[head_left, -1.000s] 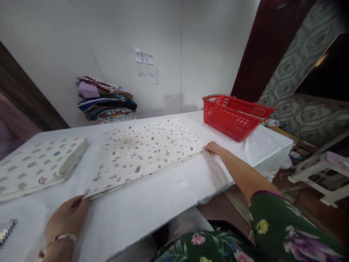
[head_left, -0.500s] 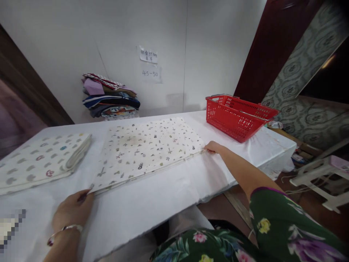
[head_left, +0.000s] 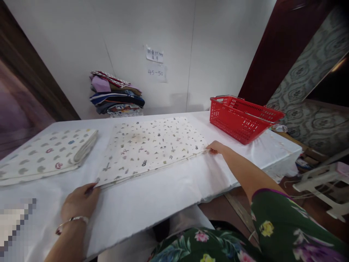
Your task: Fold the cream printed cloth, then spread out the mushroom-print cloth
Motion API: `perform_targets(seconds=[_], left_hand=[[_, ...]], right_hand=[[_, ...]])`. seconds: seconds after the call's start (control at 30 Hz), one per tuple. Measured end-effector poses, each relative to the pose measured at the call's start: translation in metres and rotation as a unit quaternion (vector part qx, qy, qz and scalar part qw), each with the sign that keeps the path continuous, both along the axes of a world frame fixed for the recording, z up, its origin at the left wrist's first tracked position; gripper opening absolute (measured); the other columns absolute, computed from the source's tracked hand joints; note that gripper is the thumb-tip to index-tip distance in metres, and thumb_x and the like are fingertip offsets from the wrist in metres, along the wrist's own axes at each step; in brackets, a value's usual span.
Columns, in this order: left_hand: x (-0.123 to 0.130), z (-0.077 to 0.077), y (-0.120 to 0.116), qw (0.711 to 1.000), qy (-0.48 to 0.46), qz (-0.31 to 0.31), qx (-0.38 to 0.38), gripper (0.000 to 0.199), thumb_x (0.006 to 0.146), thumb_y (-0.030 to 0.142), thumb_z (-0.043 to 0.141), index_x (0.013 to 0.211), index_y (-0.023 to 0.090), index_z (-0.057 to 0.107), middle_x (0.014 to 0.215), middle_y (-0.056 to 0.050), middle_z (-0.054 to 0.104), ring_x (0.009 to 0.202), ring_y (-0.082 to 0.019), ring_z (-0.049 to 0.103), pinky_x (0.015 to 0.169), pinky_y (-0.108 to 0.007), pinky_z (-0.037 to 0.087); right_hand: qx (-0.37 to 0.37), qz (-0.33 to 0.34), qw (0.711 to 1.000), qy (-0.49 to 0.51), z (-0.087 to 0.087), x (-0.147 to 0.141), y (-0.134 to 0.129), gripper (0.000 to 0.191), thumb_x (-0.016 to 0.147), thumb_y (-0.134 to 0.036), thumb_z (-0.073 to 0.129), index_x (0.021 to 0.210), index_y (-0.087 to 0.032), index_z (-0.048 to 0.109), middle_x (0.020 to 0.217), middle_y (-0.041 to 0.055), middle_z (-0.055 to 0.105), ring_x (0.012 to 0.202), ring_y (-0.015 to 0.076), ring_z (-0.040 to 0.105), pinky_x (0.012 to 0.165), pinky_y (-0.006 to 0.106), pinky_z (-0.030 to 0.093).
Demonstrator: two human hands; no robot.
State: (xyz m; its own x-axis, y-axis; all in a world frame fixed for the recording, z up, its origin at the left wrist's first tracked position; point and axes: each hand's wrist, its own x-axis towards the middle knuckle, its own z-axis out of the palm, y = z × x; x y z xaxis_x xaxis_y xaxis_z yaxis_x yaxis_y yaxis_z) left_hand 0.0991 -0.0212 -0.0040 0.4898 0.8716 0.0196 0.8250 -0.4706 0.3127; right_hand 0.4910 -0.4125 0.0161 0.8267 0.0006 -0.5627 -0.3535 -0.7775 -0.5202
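A white cloth with small grey and green prints lies folded flat on the white-covered table. My left hand, with a bracelet on the wrist, pinches its near left corner between thumb and fingers. At the near right corner, my right hand grips the same cloth; its fingertips are partly hidden. The near edge runs fairly straight between both hands and shows more than one layer. To the left lies another folded cloth, white with grey cloud-like shapes and a few coloured ones.
A red plastic basket with metal handles stands at the back right. Against the wall, a stack of folded fabrics sits beyond the table's back edge. Paper signs hang above. A light plastic stool stands on the floor at right.
The whole view has shifted slightly, so everything sits a little further right. Both hands keep hold of the same corners, and the cloth lies essentially as before.
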Motion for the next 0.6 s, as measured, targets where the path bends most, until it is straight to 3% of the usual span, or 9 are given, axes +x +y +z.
perform_targets(seconds=[0.1, 0.3, 0.43, 0.6], left_hand=[[0.001, 0.003, -0.002, 0.999, 0.028, 0.008, -0.037, 0.046, 0.080, 0.044, 0.036, 0.113, 0.023, 0.061, 0.124, -0.005, 0.058, 0.112, -0.024, 0.055, 0.094, -0.035, 0.044], [0.000, -0.004, 0.003, 0.999, 0.011, -0.003, -0.031, 0.044, 0.080, 0.044, 0.038, 0.110, 0.023, 0.061, 0.122, -0.006, 0.059, 0.109, -0.024, 0.056, 0.092, -0.035, 0.045], [-0.001, -0.009, 0.008, 1.000, 0.005, -0.018, -0.010, 0.043, 0.079, 0.044, 0.041, 0.108, 0.021, 0.063, 0.116, -0.007, 0.062, 0.106, -0.026, 0.058, 0.089, -0.037, 0.047], [-0.001, -0.007, 0.004, 1.000, -0.005, -0.017, -0.017, 0.041, 0.079, 0.039, 0.042, 0.108, 0.019, 0.063, 0.116, -0.009, 0.062, 0.105, -0.027, 0.058, 0.090, -0.038, 0.046]], right_hand=[[0.020, -0.008, 0.999, 0.023, 0.000, 0.001, -0.001, 0.020, 0.089, -0.031, 0.055, 0.086, -0.011, 0.057, 0.069, -0.0032, 0.055, 0.052, 0.0048, 0.050, 0.048, 0.018, 0.045], [0.065, -0.024, 0.996, 0.049, -0.004, 0.008, -0.001, 0.026, 0.076, -0.031, 0.070, 0.068, -0.014, 0.052, 0.046, -0.0067, 0.042, 0.037, 0.0035, 0.038, 0.038, 0.015, 0.034], [0.092, -0.034, 0.993, 0.066, -0.004, 0.012, -0.001, 0.029, 0.083, -0.041, 0.058, 0.073, -0.015, 0.053, 0.047, -0.0018, 0.048, 0.039, 0.0083, 0.046, 0.035, 0.016, 0.034], [0.163, -0.033, 0.982, 0.085, -0.002, 0.013, -0.006, 0.019, 0.088, -0.029, 0.050, 0.077, -0.013, 0.054, 0.058, 0.0041, 0.059, 0.051, 0.0117, 0.057, 0.045, 0.019, 0.046]])
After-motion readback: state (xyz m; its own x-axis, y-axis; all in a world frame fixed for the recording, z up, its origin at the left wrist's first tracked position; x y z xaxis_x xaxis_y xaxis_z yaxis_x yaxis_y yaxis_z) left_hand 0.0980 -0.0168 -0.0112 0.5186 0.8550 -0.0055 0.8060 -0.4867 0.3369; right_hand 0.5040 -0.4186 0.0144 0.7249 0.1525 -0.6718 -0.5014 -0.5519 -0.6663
